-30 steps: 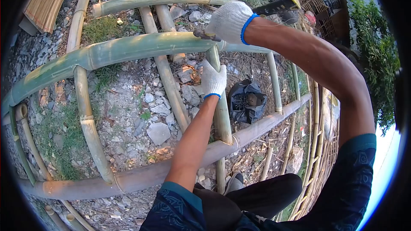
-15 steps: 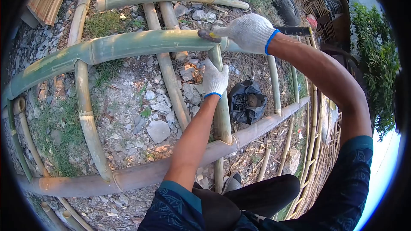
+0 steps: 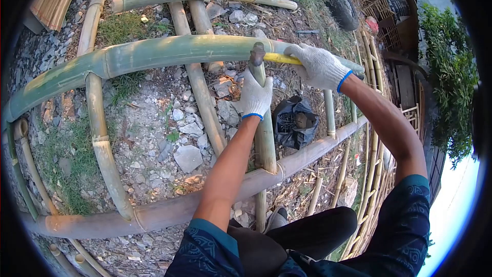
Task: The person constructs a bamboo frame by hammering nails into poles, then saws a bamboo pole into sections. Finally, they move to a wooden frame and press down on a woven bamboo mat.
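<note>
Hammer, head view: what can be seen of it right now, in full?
The hammer has a dark, dull, metal-looking head and a bright yellow handle. It is held roughly level across the picture, head to the left, over the top end of the bamboo strut, by the thick green pole. The right hand grips the handle and hides part of it. Whether the head touches the bamboo cannot be told.

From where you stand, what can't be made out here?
In the head view:
- Top of the bamboo upright: covered by the hammer.
- Fingertips of the left hand: behind that upright.
- Inside the black bag: too small, dark.
- Left end of the green pole: cut off by dark rim.
</note>
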A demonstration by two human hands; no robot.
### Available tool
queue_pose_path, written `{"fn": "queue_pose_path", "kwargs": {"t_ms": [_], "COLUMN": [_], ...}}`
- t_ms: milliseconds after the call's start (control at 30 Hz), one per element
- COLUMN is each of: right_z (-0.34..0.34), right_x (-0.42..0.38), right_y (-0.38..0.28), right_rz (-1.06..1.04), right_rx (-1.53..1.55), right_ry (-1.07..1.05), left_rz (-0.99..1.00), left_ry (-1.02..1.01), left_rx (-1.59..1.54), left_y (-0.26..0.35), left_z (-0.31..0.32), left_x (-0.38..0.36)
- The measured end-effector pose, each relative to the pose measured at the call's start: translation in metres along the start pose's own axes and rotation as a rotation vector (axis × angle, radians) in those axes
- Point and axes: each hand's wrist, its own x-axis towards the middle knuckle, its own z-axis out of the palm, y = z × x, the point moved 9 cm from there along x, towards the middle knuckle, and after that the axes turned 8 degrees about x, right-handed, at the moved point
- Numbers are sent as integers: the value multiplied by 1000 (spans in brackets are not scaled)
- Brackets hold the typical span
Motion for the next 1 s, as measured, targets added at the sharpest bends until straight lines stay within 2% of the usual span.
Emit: {"fn": "queue_pose_path", "kwargs": {"t_ms": [100, 133, 200, 333, 433, 467, 600, 700, 767, 867, 900, 1000], "right_z": [38, 39, 39, 49, 39, 34, 24, 42, 54, 89, 101, 149], "right_x": [-28, -30, -39, -45, -32, -32, -38, -46, -54, -78, -96, -153], "right_y": [22, 22, 23, 9, 28, 35, 31, 25, 34, 44, 39, 25], "right_rz": [155, 174, 226, 10, 135, 143, -80, -87, 166, 464, 585, 751], "right_rx": [-109, -117, -132, -52, -180, -165, -126, -123, 98, 550, 705, 997], "right_ry": [-152, -133, -95, 99, 138, 240, 173, 162, 198, 313, 315, 267], "left_rz": [-96, -195, -139, -162, -200, -216, -174, -139, -87, 252, 344, 587], "left_ry": [-73, -145, -123, -190, -214, -208, -215, -185, -103, 171, 222, 295], "left_rx": [31, 71, 45, 114, 124, 113, 144, 149, 167, 419, 466, 648], "left_y": [7, 6, 0, -7, -10, -12, -14, -5, 0, 39, 59, 127], "left_z": [-10, -12, -10, -7, -2, -2, -1, -5, -11, -37, -45, -59], "left_x": [-7, -14, -31, -40, -40, -40, -37, -39, -39, -39, -33, 4]}}
